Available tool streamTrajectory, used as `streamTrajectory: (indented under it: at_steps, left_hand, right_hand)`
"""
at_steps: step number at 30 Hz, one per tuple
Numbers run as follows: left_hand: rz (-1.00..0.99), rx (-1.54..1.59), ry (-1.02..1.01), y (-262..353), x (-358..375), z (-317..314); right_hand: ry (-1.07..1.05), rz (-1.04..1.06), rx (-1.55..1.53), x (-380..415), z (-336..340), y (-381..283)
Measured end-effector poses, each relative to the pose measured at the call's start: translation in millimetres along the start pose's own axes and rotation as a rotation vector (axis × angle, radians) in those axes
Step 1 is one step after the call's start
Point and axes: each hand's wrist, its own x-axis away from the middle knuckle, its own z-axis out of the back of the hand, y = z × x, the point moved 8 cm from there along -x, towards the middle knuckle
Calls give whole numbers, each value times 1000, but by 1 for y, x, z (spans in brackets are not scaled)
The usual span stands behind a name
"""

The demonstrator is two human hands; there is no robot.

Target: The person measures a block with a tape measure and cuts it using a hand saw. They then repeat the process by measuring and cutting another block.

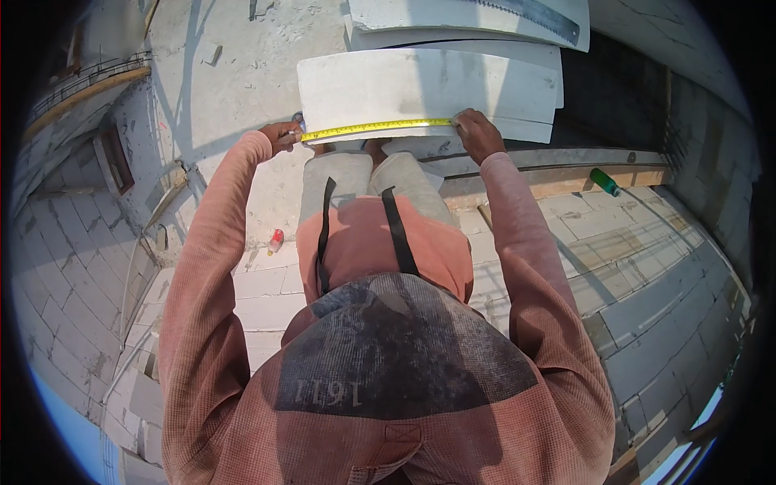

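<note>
A yellow tape measure [376, 128] is stretched along the near edge of a white block [428, 89]. My left hand [283, 136] is closed on the tape's left end, at the block's left corner. At the other end, my right hand [478, 136] pinches the tape near the block's right part, with its fingers closed over the block's near edge. The tape's blade lies almost level between the two hands.
Behind the block lie more white blocks [453, 16] with a handsaw [529, 18] on top. A green bottle [604, 182] lies at the right by a wooden board [558, 181]. A small red-capped bottle [276, 241] is on the floor at the left.
</note>
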Motion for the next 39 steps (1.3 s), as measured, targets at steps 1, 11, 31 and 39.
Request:
streamTrajectory:
  at_steps: [1, 11, 31, 39]
  left_hand:
    - [28, 6, -45, 0, 3, -3]
    - [353, 320, -491, 7, 101, -29]
    - [221, 658, -209, -50, 201, 197]
    - [219, 363, 195, -114, 178, 304]
  right_hand:
    - [-26, 5, -9, 5, -4, 0]
    - [-8, -98, -274, 62, 40, -9]
    - [658, -1006, -967, -252, 40, -141]
    - [605, -889, -105, -345, 51, -162]
